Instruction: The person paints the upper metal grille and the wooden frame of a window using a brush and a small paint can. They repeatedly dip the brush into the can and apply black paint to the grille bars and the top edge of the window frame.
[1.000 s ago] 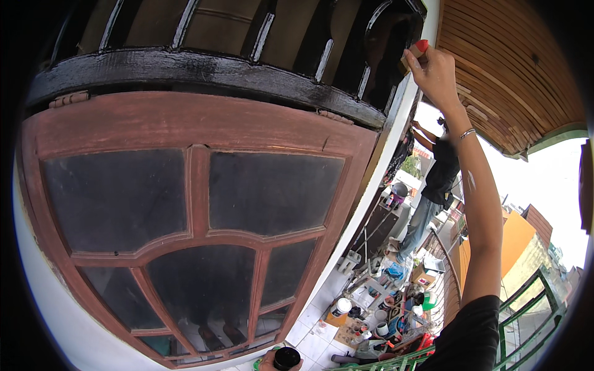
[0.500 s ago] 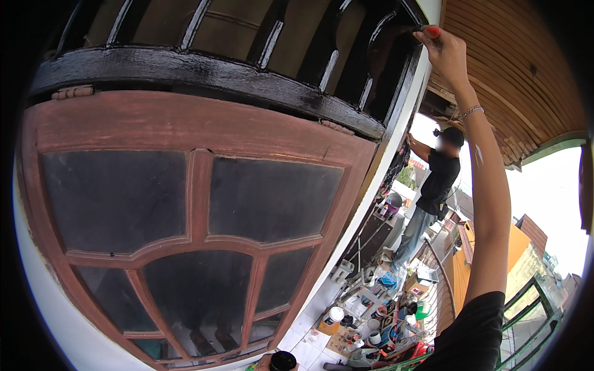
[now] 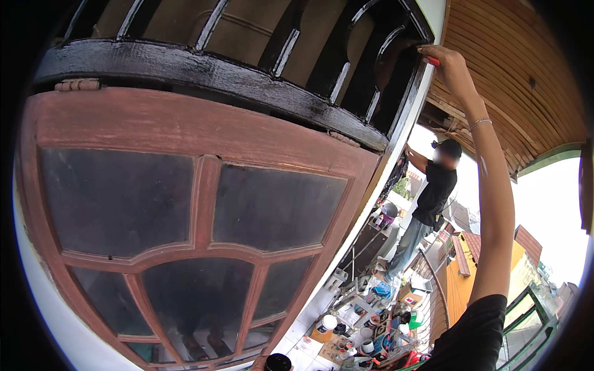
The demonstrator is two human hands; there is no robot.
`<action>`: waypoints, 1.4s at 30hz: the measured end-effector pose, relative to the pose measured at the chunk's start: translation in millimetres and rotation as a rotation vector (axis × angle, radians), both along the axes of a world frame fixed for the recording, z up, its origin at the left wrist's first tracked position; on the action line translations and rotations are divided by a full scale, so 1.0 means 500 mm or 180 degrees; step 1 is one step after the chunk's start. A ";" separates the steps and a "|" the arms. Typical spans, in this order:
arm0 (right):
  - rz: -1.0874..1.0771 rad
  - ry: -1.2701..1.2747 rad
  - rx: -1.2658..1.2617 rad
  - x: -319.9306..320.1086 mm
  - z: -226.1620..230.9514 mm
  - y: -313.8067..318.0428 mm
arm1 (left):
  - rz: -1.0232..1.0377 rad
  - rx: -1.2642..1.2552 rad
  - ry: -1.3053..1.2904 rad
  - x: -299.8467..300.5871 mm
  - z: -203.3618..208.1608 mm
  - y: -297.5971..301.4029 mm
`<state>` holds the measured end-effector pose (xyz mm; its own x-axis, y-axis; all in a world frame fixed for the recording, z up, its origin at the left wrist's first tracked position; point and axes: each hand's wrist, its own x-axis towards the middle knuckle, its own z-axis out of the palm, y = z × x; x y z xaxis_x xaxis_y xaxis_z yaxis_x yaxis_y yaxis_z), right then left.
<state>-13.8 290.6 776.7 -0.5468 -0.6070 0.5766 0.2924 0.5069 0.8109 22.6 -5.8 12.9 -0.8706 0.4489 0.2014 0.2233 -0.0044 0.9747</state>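
My right hand (image 3: 444, 60) is raised high at the upper right, closed on a paintbrush whose red handle (image 3: 432, 61) sticks out below the fingers; its bristles are hidden. The fingertips are at the right corner of a glossy black slatted wooden frame (image 3: 154, 60). Beneath that frame hangs a worn reddish-brown wooden shutter (image 3: 204, 204) with dark glass panes, on rusty hinges (image 3: 77, 85). At the bottom edge, a sliver of my left hand (image 3: 259, 365) shows beside a round black cup of dark paint (image 3: 278, 362), which it holds.
Another person (image 3: 431, 185) in a black shirt and jeans stands further off at the right, arms raised to the wall. Paint tubs (image 3: 327, 323), boxes and tools clutter the tiled floor below. A curved railing (image 3: 436, 284) bounds it. A slatted wooden ceiling (image 3: 501, 80) overhangs.
My right hand has moved slightly down along the frame's right corner, and the brush handle has turned in the fingers. The view has shifted a little; the cup sits lower at the bottom edge.
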 end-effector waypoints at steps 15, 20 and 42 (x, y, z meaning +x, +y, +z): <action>-0.1465 -0.0066 -0.0358 -0.088 0.052 -0.065 | 0.0709 -0.2909 0.4138 -0.022 -0.347 0.139; -0.0236 -0.0314 -0.0414 -0.040 0.076 -0.060 | 0.0013 0.0072 0.0239 -0.040 -0.027 0.008; -0.0439 -0.0225 -0.0140 -0.052 0.133 0.006 | -0.0444 0.0615 -0.0198 -0.047 -0.028 0.040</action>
